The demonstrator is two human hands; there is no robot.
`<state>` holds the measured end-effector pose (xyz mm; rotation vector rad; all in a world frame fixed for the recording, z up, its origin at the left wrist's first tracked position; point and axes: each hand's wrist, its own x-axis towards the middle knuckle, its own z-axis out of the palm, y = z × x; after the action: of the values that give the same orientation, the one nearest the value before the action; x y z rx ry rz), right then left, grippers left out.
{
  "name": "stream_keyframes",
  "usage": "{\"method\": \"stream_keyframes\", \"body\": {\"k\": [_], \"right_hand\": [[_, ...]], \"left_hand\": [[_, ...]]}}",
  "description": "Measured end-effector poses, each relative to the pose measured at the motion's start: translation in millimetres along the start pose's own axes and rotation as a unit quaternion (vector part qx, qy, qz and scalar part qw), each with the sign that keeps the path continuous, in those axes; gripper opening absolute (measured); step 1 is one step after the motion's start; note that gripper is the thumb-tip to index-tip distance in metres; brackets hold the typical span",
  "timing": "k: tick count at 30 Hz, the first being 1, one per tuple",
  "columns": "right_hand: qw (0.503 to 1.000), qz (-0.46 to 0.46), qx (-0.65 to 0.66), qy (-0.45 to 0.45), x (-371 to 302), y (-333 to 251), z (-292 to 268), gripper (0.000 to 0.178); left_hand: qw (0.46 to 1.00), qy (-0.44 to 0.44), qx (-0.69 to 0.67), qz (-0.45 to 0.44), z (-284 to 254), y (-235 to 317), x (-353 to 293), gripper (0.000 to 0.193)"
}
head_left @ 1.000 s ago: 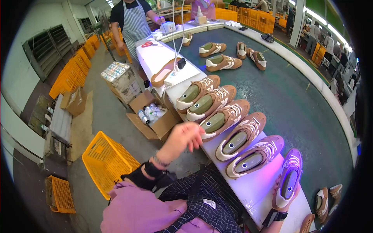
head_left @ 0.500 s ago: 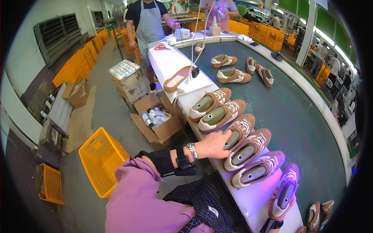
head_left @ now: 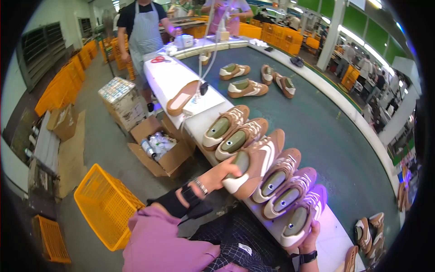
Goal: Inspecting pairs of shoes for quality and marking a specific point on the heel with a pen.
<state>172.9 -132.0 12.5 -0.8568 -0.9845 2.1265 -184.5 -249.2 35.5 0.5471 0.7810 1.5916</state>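
My left hand (head_left: 223,174) grips a brown sneaker (head_left: 263,159) by its heel and opening. That shoe is tilted, its side with white stripes facing up. My right hand (head_left: 310,239) holds another brown sneaker (head_left: 311,204) at its heel end, under purple light, at the near end of the row. Between the two lie a sneaker (head_left: 286,163) and one more sneaker (head_left: 300,182), side by side with toes pointing away. Beyond my left hand are two similar shoes, a sneaker (head_left: 233,117) and a sneaker (head_left: 254,131). Green inserts fill the shoe openings.
The white ledge (head_left: 333,226) borders a green conveyor (head_left: 308,131) carrying several more shoes. A single shoe sole (head_left: 182,98), red scissors (head_left: 159,59) and cables lie farther along. On the floor stand a yellow crate (head_left: 108,213) and an open carton (head_left: 174,156). A co-worker in a striped apron (head_left: 145,29) stands beyond.
My left hand has lifted and tilted its sneaker out of line with the row. The right hand's sneaker has come closer to the neighbouring shoes. The whole view has shifted.
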Motion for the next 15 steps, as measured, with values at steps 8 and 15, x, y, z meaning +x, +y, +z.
{"method": "stream_keyframes", "body": {"k": [8,15], "right_hand": [[0.998,0.037,0.045,-0.015,42.2,8.8,42.6,0.050],[0.996,0.047,0.071,-0.020,40.5,1.7,28.3,0.046]], "left_hand": [[0.969,-0.116,-0.218,-0.010,46.0,-2.9,-54.3,0.097],[0.993,-0.071,-0.089,-0.004,60.0,-12.0,-51.4,0.083]]}}
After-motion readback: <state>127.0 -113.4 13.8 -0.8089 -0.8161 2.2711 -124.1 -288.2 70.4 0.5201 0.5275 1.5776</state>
